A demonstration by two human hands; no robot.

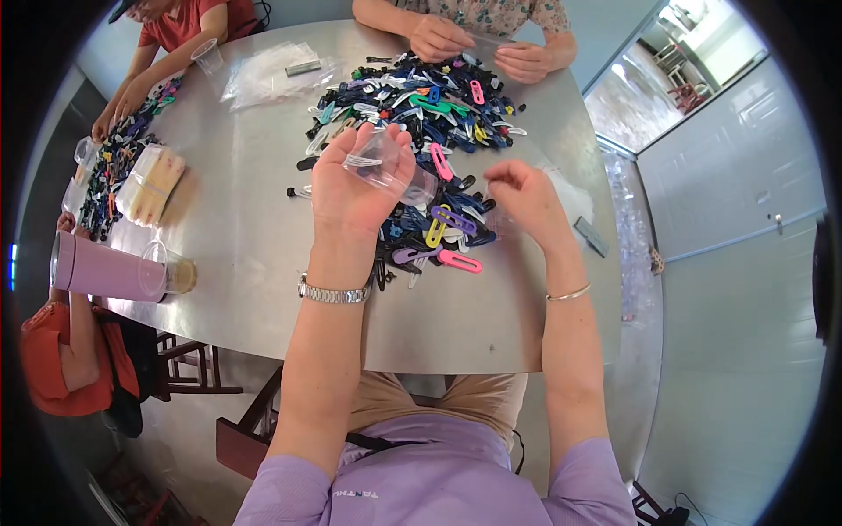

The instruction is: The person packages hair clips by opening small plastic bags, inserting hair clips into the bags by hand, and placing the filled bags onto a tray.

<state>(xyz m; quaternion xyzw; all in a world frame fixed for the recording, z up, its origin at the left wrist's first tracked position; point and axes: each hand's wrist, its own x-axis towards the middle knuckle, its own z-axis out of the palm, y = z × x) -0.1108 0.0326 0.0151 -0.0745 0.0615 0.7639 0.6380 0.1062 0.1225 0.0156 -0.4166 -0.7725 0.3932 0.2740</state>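
Observation:
My left hand (355, 188) is turned palm up over the heap, its fingers curled around a clear plastic cup (421, 186). The cup lies tipped on its side, and a white hair clip (361, 161) shows through it. To the right, my right hand (529, 200) hovers by the edge of the heap with thumb and fingers pinched together; whatever is between them is hidden. Below and between both hands lie snap hair clips (453, 219) in purple, yellow, pink, white and dark blue. A pink clip (440, 161) rests just beyond the cup.
Clear plastic bags (570, 197) and a grey metal bar (591, 237) lie right of my right hand. Across the metal table (263, 289), another person's hands (443, 39) hold a clear bag. At left are a purple tumbler (110, 267), wrapped packs (151, 184) and more people sorting clips.

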